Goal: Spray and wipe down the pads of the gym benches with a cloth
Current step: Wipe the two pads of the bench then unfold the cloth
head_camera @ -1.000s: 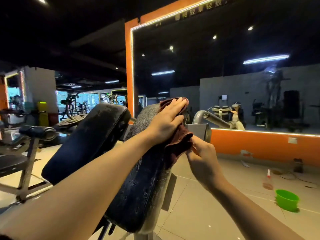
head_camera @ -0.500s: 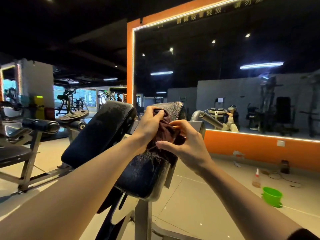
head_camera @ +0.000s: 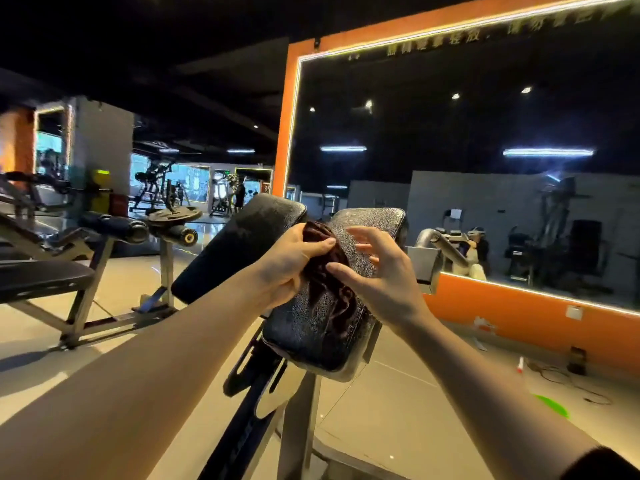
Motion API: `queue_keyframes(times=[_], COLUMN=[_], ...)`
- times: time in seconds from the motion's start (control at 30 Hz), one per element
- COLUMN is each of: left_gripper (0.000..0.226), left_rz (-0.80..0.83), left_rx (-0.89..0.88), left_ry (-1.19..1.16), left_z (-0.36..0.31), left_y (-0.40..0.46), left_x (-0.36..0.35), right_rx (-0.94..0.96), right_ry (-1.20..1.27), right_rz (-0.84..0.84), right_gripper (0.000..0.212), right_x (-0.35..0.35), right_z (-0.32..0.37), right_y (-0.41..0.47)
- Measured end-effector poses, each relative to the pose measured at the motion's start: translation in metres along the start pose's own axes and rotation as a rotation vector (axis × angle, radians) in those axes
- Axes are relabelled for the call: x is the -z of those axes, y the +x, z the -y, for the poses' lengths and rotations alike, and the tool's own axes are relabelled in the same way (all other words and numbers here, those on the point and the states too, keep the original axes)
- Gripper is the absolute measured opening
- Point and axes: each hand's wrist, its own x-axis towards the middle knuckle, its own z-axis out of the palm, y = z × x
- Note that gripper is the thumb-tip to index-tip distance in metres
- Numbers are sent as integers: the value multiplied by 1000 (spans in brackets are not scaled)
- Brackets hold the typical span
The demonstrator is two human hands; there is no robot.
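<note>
The maroon cloth (head_camera: 325, 268) is pinched by the left hand (head_camera: 291, 261) against the right bench pad (head_camera: 332, 306); the right hand (head_camera: 377, 271) is spread, empty. With one-handed hold, the cloth could be dropped.

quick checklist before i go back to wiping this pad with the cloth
1. Cloth in hand: ok. The left hand grips the dark red cloth, thumb curled over its top.
2. Cloth bunched or flat: not ok. It hangs crumpled against the right pad; spread it first.
3. Right hand role: cannot tell. Its fingers are spread by the cloth; whether they pinch it is unclear.
4. Pad wet enough: ok. Its cracked surface glistens.
5. Left pad done: cannot tell.
6. Spray bottle in reach: not ok. It stands on the floor by the mirror wall.
</note>
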Motion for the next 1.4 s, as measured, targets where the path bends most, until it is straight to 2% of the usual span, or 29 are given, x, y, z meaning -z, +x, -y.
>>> queue_keyframes(times=[0.07, 0.13, 0.23, 0.3, 0.37, 0.43, 0.47, 0.5, 0.57, 0.6, 0.63, 0.7, 0.77, 0.83, 0.9, 0.93, 1.03, 1.07, 1.13, 1.2, 1.27, 1.33, 1.4], left_gripper=[36, 41, 48, 37, 20, 18, 22, 25, 32, 35, 37, 38, 44, 57, 72, 78, 84, 84, 85, 87, 89, 86, 85], left_rz=[38, 80, 6, -51, -132, -199, -212, -220, -267, -292, -307, -294, -244, -201, -178, -168, -128, -137, -152, -141, -121, -121, -148], left_rx=[2, -9, -102, -176, -216, -235, -239, -238, -191, -161, -138, -85, -21, 46, 68, 50, -22, -31, -59, -74, -67, -85, -109], left_ry=[-56, -123, -43, 139, 301, 436, 503, 567, 672, 713, 743, 753, 729, 748, 755, 745, 648, 600, 590, 625, 601, 570, 576], left_z=[4, 11, 27, 39, 52, 68, 75, 82, 91, 93, 93, 91, 90, 91, 95, 99, 112, 114, 112, 109, 109, 113, 117], left_y=[-6, -11, -9, -4, 1, 6, 7, 7, 5, 5, 5, 6, 7, 3, -1, -3, -6, -6, -7, -6, -7, -8, -6], left_x=[4, 7, 12, 18, 29, 42, 46, 49, 51, 53, 56, 69, 84, 93, 95, 93, 85, 84, 84, 84, 86, 87, 89], right_rx=[-98, -208, -170, -115, -38, 79, 125, 153, 184, 200, 242, 363, 469, 477, 443, 418, 200, 157, 188, 323, 435, 503, 450], right_ry=[191, 338, 235, 23, -236, -439, -520, -590, -704, -765, -800, -803, -876, -887, -883, -896, -946, -972, -960, -897, -795, -748, -849], right_rz=[146, 216, 257, 196, 20, -207, -257, -197, 216, 432, 565, 625, 669, 767, 766, 688, 288, 241, 368, 579, 709, 739, 581], right_gripper=[80, 91, 75, 63, 57, 52, 55, 61, 72, 68, 60, 47, 45, 44, 44, 44, 40, 40, 48, 55, 52, 48, 48], right_x=[-5, -9, -15, -18, -16, -13, -14, -16, -25, -30, -35, -44, -52, -53, -45, -36, -15, -20, -47, -72, -78, -65, -49], right_z=[8, 9, 2, -1, -4, -8, -13, -19, -31, -35, -37, -40, -41, -46, -57, -65, -79, -79, -69, -62, -59, -62, -75], right_y=[4, 8, 12, 15, 25, 41, 48, 54, 57, 55, 52, 49, 49, 56, 76, 90, 123, 123, 102, 68, 42, 55, 100])
